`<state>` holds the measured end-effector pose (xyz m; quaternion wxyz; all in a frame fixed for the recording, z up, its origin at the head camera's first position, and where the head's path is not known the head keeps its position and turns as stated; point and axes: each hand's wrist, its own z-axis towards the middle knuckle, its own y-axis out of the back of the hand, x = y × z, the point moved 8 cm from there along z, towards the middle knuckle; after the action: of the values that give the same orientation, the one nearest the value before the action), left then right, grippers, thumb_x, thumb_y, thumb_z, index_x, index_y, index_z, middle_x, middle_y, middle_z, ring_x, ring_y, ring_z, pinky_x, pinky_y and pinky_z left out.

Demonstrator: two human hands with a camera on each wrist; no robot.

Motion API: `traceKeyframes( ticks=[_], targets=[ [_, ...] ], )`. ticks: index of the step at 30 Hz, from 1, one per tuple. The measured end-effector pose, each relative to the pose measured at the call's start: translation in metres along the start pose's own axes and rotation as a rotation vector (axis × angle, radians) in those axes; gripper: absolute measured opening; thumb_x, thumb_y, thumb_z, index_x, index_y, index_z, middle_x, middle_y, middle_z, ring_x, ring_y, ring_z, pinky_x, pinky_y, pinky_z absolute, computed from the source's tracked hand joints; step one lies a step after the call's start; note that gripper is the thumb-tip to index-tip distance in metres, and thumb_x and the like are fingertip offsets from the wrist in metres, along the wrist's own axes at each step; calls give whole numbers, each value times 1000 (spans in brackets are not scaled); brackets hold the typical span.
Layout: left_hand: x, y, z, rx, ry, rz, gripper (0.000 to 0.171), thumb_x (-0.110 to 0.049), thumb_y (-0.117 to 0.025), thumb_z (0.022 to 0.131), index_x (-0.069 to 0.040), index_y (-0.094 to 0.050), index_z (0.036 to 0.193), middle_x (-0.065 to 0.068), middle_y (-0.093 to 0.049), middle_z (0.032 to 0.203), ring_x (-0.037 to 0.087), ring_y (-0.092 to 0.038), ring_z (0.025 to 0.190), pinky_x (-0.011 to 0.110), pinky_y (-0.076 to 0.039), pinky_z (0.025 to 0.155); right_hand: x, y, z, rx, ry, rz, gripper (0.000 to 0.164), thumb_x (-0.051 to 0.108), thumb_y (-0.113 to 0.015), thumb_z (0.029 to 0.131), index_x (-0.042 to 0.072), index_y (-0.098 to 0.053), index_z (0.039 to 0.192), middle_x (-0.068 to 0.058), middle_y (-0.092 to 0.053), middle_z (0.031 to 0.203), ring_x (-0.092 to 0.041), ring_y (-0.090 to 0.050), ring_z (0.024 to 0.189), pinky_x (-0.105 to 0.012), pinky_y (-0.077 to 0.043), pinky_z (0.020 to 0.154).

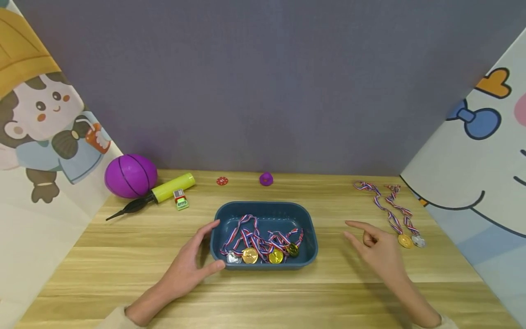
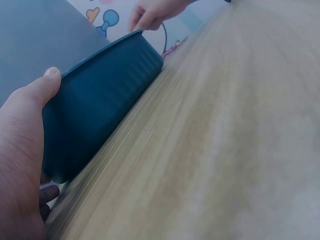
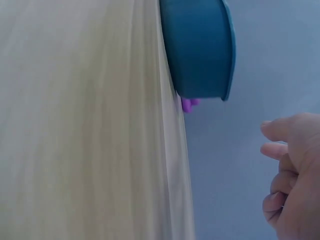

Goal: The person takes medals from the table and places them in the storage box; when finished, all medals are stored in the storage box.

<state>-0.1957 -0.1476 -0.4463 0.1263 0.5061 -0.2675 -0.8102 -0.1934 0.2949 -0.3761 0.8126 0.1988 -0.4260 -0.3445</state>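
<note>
A dark blue plastic bin (image 1: 306,262) sits mid-table. Inside lie several medals on striped ribbons: a silver medal (image 1: 234,257), a gold medal (image 1: 249,256) and more gold ones to the right. My left hand (image 1: 186,265) spans the bin's left end, thumb at the near rim and index finger at the far corner. From the left wrist view, its thumb (image 2: 50,82) rests against the bin's wall. My right hand (image 1: 382,253) hovers empty to the right of the bin, index finger and thumb extended, other fingers curled. Beyond it lie a gold medal (image 1: 405,241) and a silver medal (image 1: 418,241).
A purple ball (image 1: 131,176), a yellow-green hand pump (image 1: 172,188) with a black nozzle and a small red-and-green item (image 1: 181,199) stand back left. Along the grey back wall (image 1: 263,91) lie a red chip (image 1: 222,181) and a purple ring-like piece (image 1: 266,179). Cartoon panels flank both sides.
</note>
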Motion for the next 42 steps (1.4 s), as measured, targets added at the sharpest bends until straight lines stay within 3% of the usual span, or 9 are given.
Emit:
traceKeyframes(
  ticks=[13, 22, 35, 42],
  targets=[
    [0, -1, 0, -1, 10, 8, 96, -35, -90, 92, -28, -38, 172, 19, -57, 161, 49, -55, 145, 79, -41, 117, -37, 30, -3, -80, -5, -89, 35, -9, -95, 77, 1, -85, 109, 12, -30, 59, 10, -17, 55, -20, -23, 41],
    [0, -1, 0, 1, 8, 9, 96, -36, -90, 92, -28, -37, 172, 18, -59, 158, 48, -57, 143, 78, -42, 116, -64, 55, -5, -140, -73, -135, 34, -5, -95, 79, 1, -86, 110, 9, -31, 58, 11, -17, 54, -21, -22, 43],
    [0, -1, 0, 11, 9, -4, 96, -34, -90, 92, -26, -37, 172, 18, -57, 161, 47, -56, 146, 76, -41, 118, -102, 79, -8, -121, -194, -198, 31, 7, -96, 85, -3, -84, 112, 11, -31, 53, 4, -21, 51, -24, -22, 41],
    [-1, 0, 0, 10, 11, -4, 96, -33, -90, 92, -27, -37, 172, 18, -57, 161, 46, -56, 146, 75, -40, 118, -116, 86, -9, -72, -175, -298, 35, 12, -96, 85, 1, -85, 116, 11, -36, 55, 2, -25, 51, -24, -21, 41]
  ],
)
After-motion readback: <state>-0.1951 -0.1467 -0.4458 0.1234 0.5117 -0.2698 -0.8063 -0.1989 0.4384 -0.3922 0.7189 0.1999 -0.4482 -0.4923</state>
